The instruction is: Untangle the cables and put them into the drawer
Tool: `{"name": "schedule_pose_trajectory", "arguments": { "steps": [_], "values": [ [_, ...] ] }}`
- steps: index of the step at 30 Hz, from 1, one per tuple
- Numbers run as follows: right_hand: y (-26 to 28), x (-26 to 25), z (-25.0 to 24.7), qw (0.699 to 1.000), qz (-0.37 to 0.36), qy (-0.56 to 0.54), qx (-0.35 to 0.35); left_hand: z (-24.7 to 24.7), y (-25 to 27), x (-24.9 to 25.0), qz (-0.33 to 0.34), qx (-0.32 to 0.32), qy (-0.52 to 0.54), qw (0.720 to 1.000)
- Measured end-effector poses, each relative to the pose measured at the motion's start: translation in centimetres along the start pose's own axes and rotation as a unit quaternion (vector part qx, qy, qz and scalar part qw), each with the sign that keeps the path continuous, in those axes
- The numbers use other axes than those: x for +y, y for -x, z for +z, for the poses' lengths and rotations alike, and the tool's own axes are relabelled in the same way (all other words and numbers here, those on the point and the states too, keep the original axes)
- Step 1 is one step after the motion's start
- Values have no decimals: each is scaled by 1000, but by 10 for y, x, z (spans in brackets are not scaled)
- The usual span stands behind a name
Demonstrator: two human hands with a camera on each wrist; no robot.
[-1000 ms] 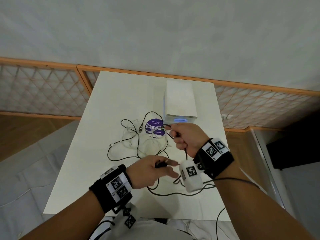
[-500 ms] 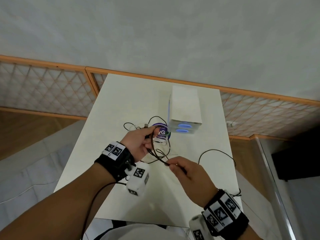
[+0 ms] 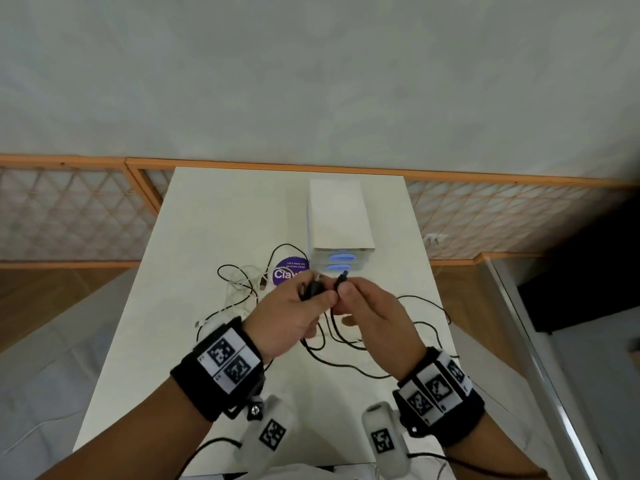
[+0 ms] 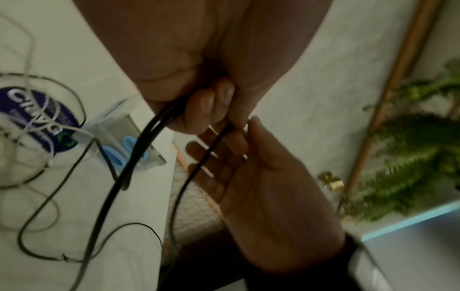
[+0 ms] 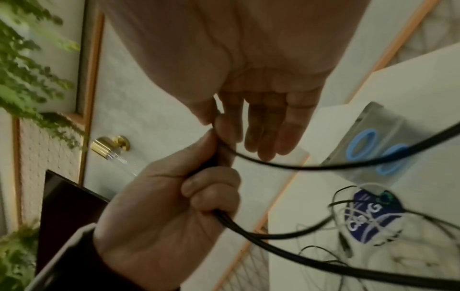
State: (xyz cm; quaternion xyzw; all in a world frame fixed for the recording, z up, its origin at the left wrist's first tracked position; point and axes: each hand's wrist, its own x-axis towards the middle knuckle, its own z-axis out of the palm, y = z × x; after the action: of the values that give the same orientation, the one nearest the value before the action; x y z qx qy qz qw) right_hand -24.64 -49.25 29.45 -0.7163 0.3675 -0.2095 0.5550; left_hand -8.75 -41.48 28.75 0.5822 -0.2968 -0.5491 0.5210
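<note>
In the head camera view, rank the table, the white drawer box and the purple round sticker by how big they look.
1. Table, by far the largest.
2. White drawer box, which sits farther from the camera than the sticker.
3. Purple round sticker, smallest, with its right part hidden by the left hand.

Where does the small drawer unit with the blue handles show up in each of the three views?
Head: the drawer unit stands on the table's far half, just beyond both hands.
Left wrist: the drawer unit is left of centre, black cable crossing its blue handles.
Right wrist: the drawer unit is at the right edge, blue handles facing the camera.
Shared landmark: the purple round sticker beside the unit.
</note>
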Motion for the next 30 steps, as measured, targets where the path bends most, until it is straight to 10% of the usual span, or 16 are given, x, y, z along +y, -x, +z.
{"name": "schedule_pose_trajectory", "arguments": {
  "steps": [12,25,30],
  "values": [
    [1,-6,10,997,-58,-50,-8,3,13,10,162,39,-169,971],
    [23,40,18,961,-56,261,-77,-44,-5,36,109,180,90,973],
    [33,65,-5,960,13,278,-43,-79,-7,58,137,140,179,964]
  ]
}}
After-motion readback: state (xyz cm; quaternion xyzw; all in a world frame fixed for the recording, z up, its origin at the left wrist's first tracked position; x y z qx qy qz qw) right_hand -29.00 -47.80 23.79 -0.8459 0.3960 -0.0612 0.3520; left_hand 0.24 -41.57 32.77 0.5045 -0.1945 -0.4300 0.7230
